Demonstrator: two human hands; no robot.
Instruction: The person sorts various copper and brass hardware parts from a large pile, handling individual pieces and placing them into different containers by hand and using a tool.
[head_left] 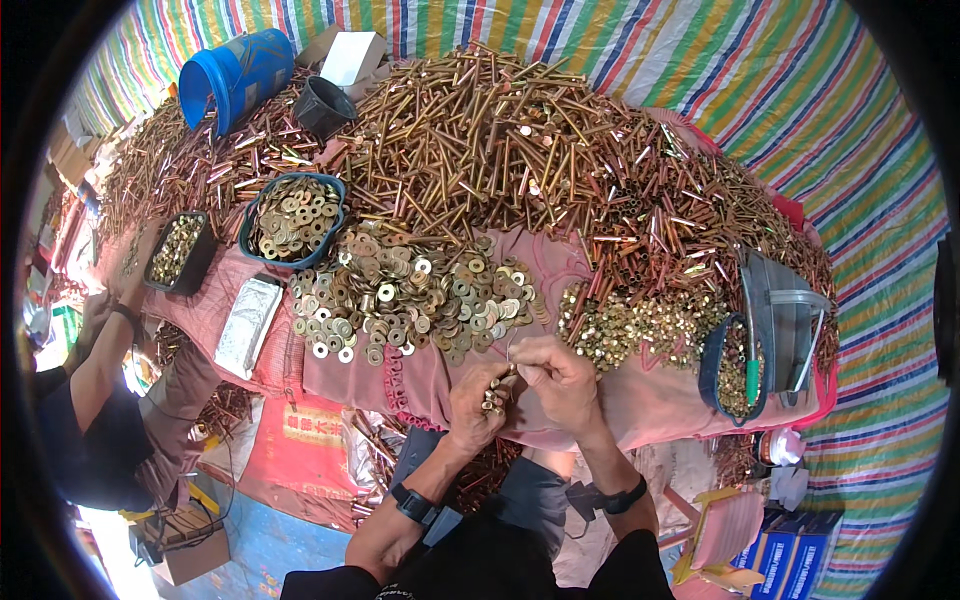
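My left hand is closed around several brass-coloured bolts, whose ends stick out beside the fingers. Right against it, my right hand has its thumb and fingers pinched together; the small piece between them is too hidden to name. Both hands hover over the near edge of a pink cloth. Just beyond them lies a spread of flat round washers. Small brass-coloured nuts are scattered to the right of the washers.
A large heap of long bolts covers the far side. Washers fill a blue basin; nuts fill a dark tub and a blue container. A grey scoop-like bin stands right. A co-worker's arm reaches in from the left.
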